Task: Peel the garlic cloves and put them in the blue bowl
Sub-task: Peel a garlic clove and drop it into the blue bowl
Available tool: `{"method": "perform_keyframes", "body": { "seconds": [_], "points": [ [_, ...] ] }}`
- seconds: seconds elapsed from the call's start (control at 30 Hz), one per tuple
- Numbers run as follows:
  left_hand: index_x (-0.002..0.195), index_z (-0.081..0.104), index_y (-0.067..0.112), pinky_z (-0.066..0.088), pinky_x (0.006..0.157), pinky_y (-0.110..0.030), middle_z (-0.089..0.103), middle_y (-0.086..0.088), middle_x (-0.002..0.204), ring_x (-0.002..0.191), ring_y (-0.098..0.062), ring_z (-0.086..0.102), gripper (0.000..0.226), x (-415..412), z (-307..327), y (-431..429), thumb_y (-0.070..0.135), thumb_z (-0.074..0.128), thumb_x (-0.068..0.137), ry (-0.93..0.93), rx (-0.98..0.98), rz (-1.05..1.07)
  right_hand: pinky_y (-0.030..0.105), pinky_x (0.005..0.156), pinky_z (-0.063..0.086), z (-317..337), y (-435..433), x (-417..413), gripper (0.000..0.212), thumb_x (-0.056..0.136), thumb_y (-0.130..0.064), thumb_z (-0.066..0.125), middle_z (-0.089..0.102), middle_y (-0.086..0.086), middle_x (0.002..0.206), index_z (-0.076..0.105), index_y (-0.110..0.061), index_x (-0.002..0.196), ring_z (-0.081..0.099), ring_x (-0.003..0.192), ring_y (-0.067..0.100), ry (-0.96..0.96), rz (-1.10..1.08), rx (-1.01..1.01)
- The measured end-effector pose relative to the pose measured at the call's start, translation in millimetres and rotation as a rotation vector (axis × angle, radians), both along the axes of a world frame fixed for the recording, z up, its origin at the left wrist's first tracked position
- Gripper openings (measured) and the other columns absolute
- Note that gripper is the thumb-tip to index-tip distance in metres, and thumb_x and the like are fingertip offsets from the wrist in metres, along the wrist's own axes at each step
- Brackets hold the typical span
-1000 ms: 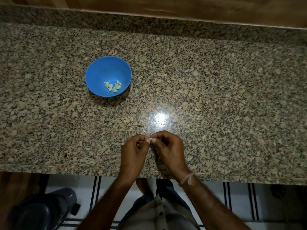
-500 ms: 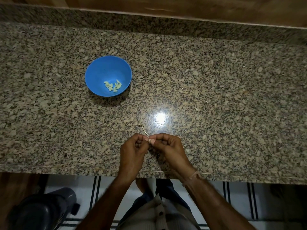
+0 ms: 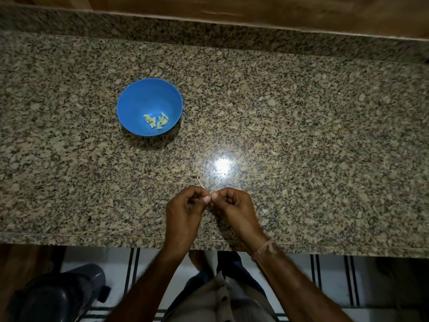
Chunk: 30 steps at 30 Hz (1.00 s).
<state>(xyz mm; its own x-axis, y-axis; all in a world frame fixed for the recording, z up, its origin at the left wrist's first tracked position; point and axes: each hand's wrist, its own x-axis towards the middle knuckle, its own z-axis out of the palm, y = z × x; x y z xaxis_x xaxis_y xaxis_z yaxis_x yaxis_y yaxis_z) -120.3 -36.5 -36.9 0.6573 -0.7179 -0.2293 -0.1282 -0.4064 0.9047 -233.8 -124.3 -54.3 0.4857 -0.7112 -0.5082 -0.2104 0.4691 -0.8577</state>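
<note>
A blue bowl (image 3: pixel 130 98) stands on the granite counter, left of centre, with several pale peeled garlic cloves (image 3: pixel 156 120) in its bottom. Near the counter's front edge my left hand (image 3: pixel 185 212) and my right hand (image 3: pixel 234 210) meet, fingers curled, thumbs and fingertips pinching a small garlic clove (image 3: pixel 210 198) between them. The clove is almost wholly hidden by my fingertips. A thin strip of garlic skin or stalk (image 3: pixel 200 182) sticks up and away from the pinch.
The speckled granite counter (image 3: pixel 301 135) runs the full width, with a raised granite lip at the back and wood above it. A bright light reflection sits just beyond my hands. Below the front edge are a tiled floor and a dark round object (image 3: pixel 58 296) at left.
My hands have stayed in the same spot, with only small shifts of the fingers on the clove. The bowl has not moved.
</note>
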Motion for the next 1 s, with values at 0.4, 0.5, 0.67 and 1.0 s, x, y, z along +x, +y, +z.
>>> {"method": "perform_keyframes", "body": {
  "seconds": [0.4,0.5,0.67,1.0],
  "points": [
    [0.091,0.076,0.021,0.061,0.077,-0.046,0.075,0.003,0.082,0.080,-0.016,0.072,0.011,3,-7,-1,0.018,0.069,0.099,0.143,0.018,0.106,0.034,0.085,0.062,6,1,1,0.012,0.098,-0.003,0.069,0.076,0.005,0.097,0.076,-0.012,0.102,0.073,0.096,0.025,-0.038,0.053,-0.215],
    [0.092,0.078,0.024,0.062,0.079,-0.050,0.077,0.005,0.084,0.083,-0.015,0.075,0.014,3,-9,0,0.027,0.067,0.100,0.126,0.038,0.078,0.040,0.084,0.063,5,1,4,0.007,0.096,-0.003,0.071,0.077,0.009,0.092,0.076,-0.009,0.097,0.074,0.091,0.029,-0.035,0.041,-0.213],
    [0.104,0.073,0.024,0.061,0.088,-0.047,0.075,0.009,0.098,0.094,-0.005,0.071,0.023,5,-13,-3,0.006,0.060,0.101,0.088,0.080,0.084,0.038,0.084,0.062,3,-2,6,0.008,0.097,0.001,0.068,0.077,0.017,0.092,0.075,-0.003,0.096,0.073,0.088,0.027,-0.055,-0.051,-0.097],
    [0.094,0.074,0.033,0.060,0.072,-0.044,0.073,0.015,0.086,0.083,-0.008,0.069,0.003,6,-16,1,0.034,0.072,0.096,-0.079,0.094,0.065,0.052,0.099,0.059,-2,-1,4,0.012,0.100,-0.003,0.068,0.080,0.012,0.102,0.078,-0.004,0.105,0.076,0.104,0.030,-0.047,-0.025,-0.102]
  ]
}}
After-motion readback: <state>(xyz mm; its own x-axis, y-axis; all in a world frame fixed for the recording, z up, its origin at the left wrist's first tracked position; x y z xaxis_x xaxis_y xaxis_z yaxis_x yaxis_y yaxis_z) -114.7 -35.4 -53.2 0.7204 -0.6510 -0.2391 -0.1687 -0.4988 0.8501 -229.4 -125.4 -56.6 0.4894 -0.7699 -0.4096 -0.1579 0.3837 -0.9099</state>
